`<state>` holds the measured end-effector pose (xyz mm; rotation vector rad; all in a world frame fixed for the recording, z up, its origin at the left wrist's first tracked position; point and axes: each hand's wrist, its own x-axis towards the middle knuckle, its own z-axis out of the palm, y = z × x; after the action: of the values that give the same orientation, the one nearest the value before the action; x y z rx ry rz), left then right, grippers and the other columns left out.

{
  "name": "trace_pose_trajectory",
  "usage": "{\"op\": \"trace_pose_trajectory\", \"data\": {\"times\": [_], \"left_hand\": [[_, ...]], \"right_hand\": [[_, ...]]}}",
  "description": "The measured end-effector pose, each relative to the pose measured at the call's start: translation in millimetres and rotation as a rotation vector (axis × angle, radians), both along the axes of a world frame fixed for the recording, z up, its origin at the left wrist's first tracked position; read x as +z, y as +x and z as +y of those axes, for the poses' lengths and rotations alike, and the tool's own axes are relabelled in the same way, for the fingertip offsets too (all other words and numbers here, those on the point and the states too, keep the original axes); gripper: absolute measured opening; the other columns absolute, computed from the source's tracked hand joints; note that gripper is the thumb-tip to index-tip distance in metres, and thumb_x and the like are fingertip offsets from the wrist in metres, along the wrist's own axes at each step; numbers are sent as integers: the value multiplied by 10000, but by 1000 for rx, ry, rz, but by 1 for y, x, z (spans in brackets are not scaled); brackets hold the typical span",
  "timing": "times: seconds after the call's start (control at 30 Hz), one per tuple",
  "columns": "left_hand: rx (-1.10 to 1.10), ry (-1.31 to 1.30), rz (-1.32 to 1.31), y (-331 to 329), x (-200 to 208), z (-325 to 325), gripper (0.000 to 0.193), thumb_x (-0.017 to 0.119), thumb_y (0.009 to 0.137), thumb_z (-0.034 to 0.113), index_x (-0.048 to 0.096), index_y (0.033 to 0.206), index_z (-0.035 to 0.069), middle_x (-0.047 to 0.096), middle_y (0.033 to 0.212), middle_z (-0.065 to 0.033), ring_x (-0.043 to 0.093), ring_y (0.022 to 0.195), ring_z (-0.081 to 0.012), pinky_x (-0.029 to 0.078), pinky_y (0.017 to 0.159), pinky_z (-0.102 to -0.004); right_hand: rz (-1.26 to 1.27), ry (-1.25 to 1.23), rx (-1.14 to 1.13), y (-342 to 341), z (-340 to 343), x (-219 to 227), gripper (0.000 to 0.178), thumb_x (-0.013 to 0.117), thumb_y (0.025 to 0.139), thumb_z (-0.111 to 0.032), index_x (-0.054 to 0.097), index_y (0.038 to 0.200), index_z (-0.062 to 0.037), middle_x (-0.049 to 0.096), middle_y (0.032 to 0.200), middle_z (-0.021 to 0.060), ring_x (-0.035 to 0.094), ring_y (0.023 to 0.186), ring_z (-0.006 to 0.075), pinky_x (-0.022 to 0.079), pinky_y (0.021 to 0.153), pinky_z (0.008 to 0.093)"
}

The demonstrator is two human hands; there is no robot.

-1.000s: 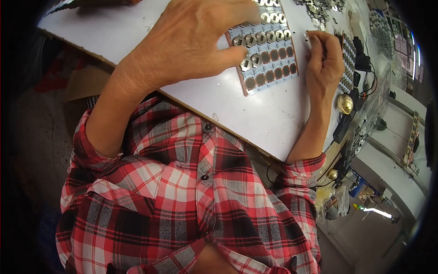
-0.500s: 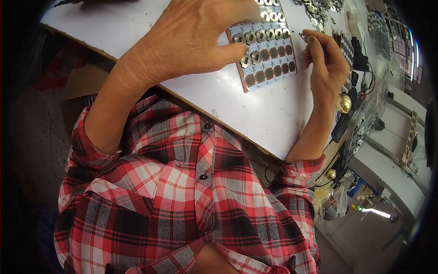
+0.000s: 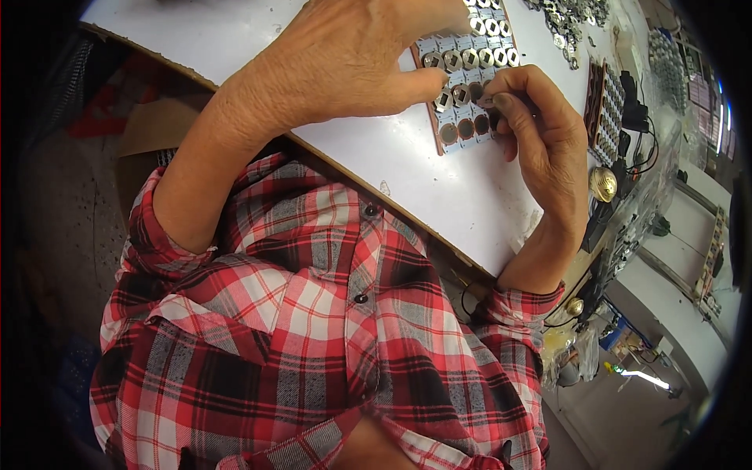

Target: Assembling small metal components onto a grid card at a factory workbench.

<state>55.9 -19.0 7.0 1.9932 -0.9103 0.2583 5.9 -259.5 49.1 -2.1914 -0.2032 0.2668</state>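
A light-blue circuit board panel [image 3: 457,118] lies on the white table, set with rows of round pads. Shiny metal battery clips [image 3: 470,59] sit on its farther rows and on the first pads of a nearer row; the nearest pads in sight are bare and dark. My left hand [image 3: 345,70] reaches across the panel's left side, thumb stretched over the edge and apart from the fingers, whose tips are hidden. Over the right part of the panel my right hand [image 3: 544,129] pinches a small metal clip [image 3: 486,100] between thumb and forefinger, beside the last filled pad.
Loose metal clips [image 3: 568,19] lie heaped at the far right of the table [image 3: 470,204]. Another panel [image 3: 608,110] stands near the right edge, beside black adapters and cables [image 3: 636,117]. A gold-coloured round object [image 3: 602,184] is near my right wrist.
My right hand has moved left from beside the panel to above its pads, carrying the small clip. My left hand keeps its place on the panel; the whole view has shifted slightly.
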Motion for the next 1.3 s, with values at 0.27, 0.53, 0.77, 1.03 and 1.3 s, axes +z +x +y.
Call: {"op": "trace_pose_trajectory", "data": {"times": [0.27, 0.53, 0.77, 1.03, 1.3], "left_hand": [[26, -61, -231, 7, -24, -6, 348, 717, 807, 160, 656, 1095, -27, 653, 1126, -174, 583, 1146, -328, 407, 1035, -450], [9, -3, -22, 0, -1, 0, 344, 725, 822, 167, 658, 1099, -26, 650, 1125, -178, 584, 1140, -327, 410, 1021, -446], [21, -126, -286, 11, -27, -7, 358, 742, 819, 153, 661, 1115, -31, 659, 1129, -179, 592, 1140, -331, 410, 1018, -444], [4, -275, -500, 18, -36, -13, 367, 766, 809, 132, 662, 1119, -33, 667, 1155, -186, 592, 1176, -334, 415, 1012, -441], [-57, -492, -628, 36, -55, -26, 383, 782, 797, 131, 673, 1131, -22, 678, 1168, -164, 595, 1196, -315, 417, 1024, -435]], "right_hand": [[-252, -169, 121, 2, 6, -8, 138, 623, 954, 74, 662, 1063, 0, 652, 904, 51, 654, 743, 128, 531, 654, 263], [-260, -50, -57, -5, 5, -21, 142, 719, 905, 55, 702, 1044, 29, 689, 907, 59, 690, 741, 111, 535, 652, 239], [-218, -77, -69, -10, 6, -15, 140, 720, 943, 17, 724, 1082, 31, 671, 988, 20, 629, 800, 51, 491, 665, 186], [-119, 115, -64, -5, 4, -16, 139, 740, 911, 42, 731, 1049, 26, 639, 958, 17, 616, 786, 63, 492, 672, 199], [-39, 181, -61, 1, 6, -9, 111, 718, 884, 73, 719, 990, 42, 625, 882, 20, 614, 732, 57, 464, 635, 195]]}}
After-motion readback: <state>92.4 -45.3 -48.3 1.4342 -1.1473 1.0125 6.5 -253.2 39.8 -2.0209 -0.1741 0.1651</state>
